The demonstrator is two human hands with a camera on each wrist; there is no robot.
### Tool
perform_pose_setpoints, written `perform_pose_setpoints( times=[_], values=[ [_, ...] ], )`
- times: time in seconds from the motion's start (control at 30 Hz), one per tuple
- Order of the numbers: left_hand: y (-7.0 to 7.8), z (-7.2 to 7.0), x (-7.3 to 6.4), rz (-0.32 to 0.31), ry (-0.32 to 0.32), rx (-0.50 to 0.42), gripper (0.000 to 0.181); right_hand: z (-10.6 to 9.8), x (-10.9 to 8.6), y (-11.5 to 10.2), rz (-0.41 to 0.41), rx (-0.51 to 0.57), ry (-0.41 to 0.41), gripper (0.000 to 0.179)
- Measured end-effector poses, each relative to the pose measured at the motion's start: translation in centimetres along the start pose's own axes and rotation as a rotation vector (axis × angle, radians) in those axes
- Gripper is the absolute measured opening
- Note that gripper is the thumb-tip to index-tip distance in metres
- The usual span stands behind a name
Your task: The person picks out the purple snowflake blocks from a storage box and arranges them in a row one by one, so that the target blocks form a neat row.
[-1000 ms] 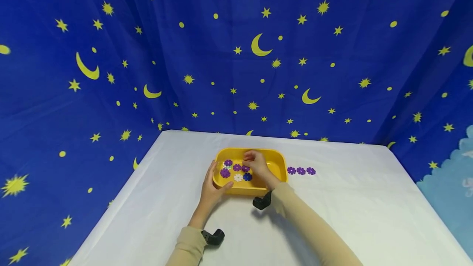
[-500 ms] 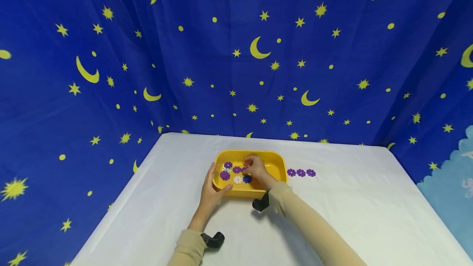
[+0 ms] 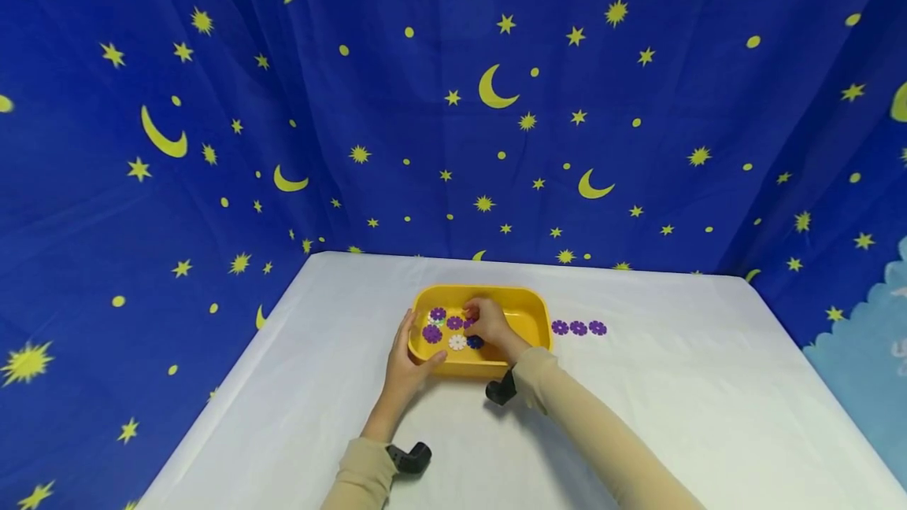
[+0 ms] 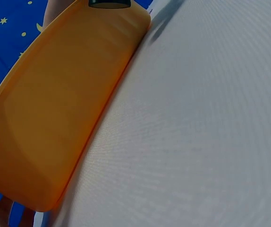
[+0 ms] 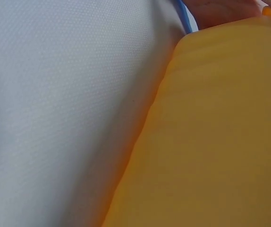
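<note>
A yellow plastic tub (image 3: 526, 324) stands on the white-covered table. My left hand (image 3: 404, 370) grips its left end, thumb at the near rim and fingers along the left side. My right hand (image 3: 490, 324) reaches inside over the near wall, its thumb and fingertips pinching a purple snowflake disc (image 3: 468, 324), mostly hidden. Left of those fingertips lie several purple discs (image 3: 432, 334), a white disc (image 3: 457, 342) and a pale one partly covered. A dark blue disc (image 3: 474, 343) is partly under my right hand. Both wrist views show mainly the tub's outer wall (image 4: 55, 104).
Three purple snowflake discs (image 3: 578, 328) lie in a row on the white tablecloth (image 3: 694, 384), just right of the tub. A blue curtain (image 3: 397, 101) with yellow moons and stars hangs behind the table and at its sides.
My right hand's fingertips have lowered slightly onto the purple disc inside the tub, covering more of it and of the dark blue disc. The left hand stays in place.
</note>
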State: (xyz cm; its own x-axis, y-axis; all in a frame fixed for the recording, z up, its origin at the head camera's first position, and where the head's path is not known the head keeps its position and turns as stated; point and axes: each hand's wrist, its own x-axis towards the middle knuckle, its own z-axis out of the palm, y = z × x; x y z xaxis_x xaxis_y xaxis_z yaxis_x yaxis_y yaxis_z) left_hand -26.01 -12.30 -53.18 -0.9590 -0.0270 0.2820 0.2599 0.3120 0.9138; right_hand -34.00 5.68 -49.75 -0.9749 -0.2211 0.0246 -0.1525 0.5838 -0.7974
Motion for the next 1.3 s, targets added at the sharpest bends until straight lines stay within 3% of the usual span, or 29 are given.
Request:
perform_pose_setpoints(
  times=[0.33, 0.57, 0.7, 0.87, 1.13, 1.3],
  values=[
    [-0.12, -0.21, 0.02, -0.010, -0.003, -0.008, 0.091, 0.03, 0.15, -0.01, -0.035, -0.034, 0.012, 0.041],
    [-0.10, -0.33, -0.07, 0.033, 0.003, 0.000, 0.091, -0.05, -0.14, -0.65, -0.034, 0.087, 0.075, 0.039],
    [-0.28, -0.36, -0.11, 0.027, 0.006, 0.004, 0.091, 0.01, -0.22, -0.76, -0.032, 0.139, 0.095, 0.037],
    [-0.39, -0.36, -0.08, 0.033, 0.005, 0.001, 0.091, -0.03, -0.21, -0.89, -0.022, 0.158, 0.107, 0.035],
    [-0.60, -0.28, -0.06, 0.054, 0.006, -0.006, 0.090, -0.20, -0.17, -0.75, -0.104, 0.191, 0.114, 0.037],
    [-0.34, -0.09, -0.07, 0.023, -0.012, -0.025, 0.090, -0.70, -0.28, -0.76, -0.103, 0.230, 0.128, 0.039]
  ],
)
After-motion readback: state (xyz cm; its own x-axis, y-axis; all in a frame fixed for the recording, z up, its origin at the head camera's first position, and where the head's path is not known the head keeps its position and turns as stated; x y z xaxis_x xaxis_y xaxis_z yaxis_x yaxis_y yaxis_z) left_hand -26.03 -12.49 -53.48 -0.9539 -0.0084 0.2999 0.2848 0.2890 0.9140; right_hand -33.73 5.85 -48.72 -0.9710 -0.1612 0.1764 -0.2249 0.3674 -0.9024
